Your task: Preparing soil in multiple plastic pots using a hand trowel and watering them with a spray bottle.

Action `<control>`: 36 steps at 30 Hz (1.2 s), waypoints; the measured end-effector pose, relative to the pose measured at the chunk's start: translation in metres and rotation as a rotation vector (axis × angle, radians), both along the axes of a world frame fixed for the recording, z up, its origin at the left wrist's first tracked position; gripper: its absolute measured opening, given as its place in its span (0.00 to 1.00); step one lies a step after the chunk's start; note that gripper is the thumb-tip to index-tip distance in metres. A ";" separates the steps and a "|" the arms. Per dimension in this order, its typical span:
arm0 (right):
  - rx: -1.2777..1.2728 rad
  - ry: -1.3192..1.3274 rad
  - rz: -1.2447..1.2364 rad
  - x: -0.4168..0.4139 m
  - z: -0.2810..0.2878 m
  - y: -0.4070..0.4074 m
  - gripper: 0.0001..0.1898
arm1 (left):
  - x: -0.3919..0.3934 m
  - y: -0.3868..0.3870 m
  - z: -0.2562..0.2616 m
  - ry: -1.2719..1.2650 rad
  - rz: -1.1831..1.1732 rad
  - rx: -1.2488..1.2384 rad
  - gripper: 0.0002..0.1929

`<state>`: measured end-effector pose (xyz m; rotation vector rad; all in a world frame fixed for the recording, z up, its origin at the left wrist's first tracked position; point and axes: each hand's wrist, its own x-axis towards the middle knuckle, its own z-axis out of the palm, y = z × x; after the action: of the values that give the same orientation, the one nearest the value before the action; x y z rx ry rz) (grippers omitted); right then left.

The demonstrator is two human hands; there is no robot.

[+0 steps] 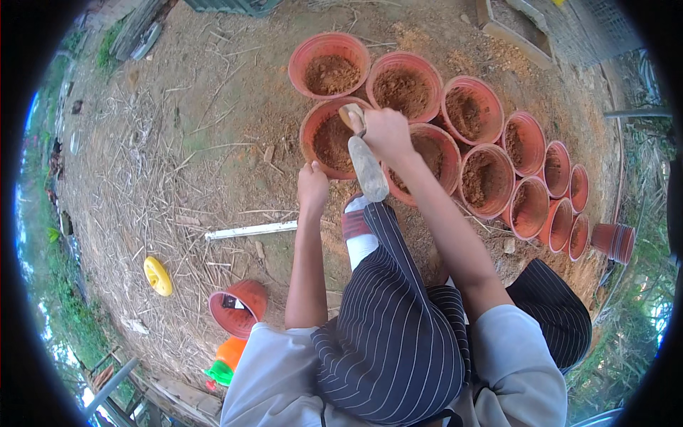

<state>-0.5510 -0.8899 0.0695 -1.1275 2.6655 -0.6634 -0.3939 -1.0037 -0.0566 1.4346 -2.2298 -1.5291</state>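
My right hand (388, 134) grips a hand trowel (369, 169) above a reddish plastic pot (310, 128) at the left end of the near row. The trowel has a wooden handle and a grey, round-ended blade pointing back towards my knees. Brown soil (330, 140) lies inside that pot. At the pot's near-left rim, my left hand (314, 186) has its fingers closed on the edge. Just right of it, partly behind my right forearm, stands another pot (451, 160) with soil in it.
Several more pots with soil, including one at the far left (296, 66), form two rows curving right. Stacked pots (613, 243) lie beyond. A white strip (251, 230), a yellow ring-shaped object (158, 276) and a tipped pot (251, 299) lie left on straw-strewn ground.
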 end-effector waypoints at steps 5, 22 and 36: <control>0.049 0.037 0.053 -0.012 -0.023 0.035 0.20 | -0.027 0.025 0.037 -0.014 -0.037 0.110 0.19; 0.253 0.170 -0.558 -0.021 0.248 0.310 0.20 | -0.010 0.005 0.045 0.192 -0.104 0.288 0.15; -1.489 -0.153 -1.315 0.181 0.109 0.564 0.22 | 0.086 -0.021 0.094 0.024 -0.140 0.149 0.21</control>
<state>-0.3701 -0.3262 0.1785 0.9481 2.0848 -2.8549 -0.3082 -1.0250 0.0370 1.3119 -2.2895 -1.7803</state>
